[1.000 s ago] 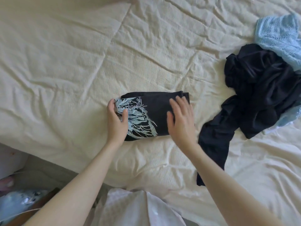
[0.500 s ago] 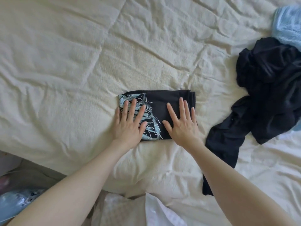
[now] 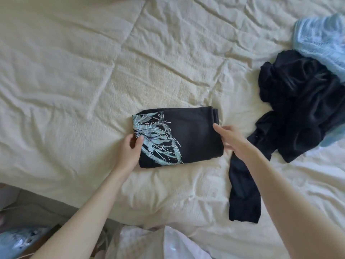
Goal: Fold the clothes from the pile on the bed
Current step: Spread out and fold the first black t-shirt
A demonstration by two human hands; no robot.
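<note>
Both hands left the top of the shirt (image 3: 186, 135) for its ends: left hand (image 3: 130, 152) pinches the printed edge, right hand (image 3: 233, 141) fingers straight. Shirt mid-bed (folded). Lift evenly, supporting underneath.

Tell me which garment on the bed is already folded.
The black printed T-shirt between the hands, a flat rectangle. The black garment and light blue knit to its right lie crumpled.

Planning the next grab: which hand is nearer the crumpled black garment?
Right. The right hand is at the folded shirt's right edge, just beside the black garment. The left hand grips the shirt's far left edge, farther away.
</note>
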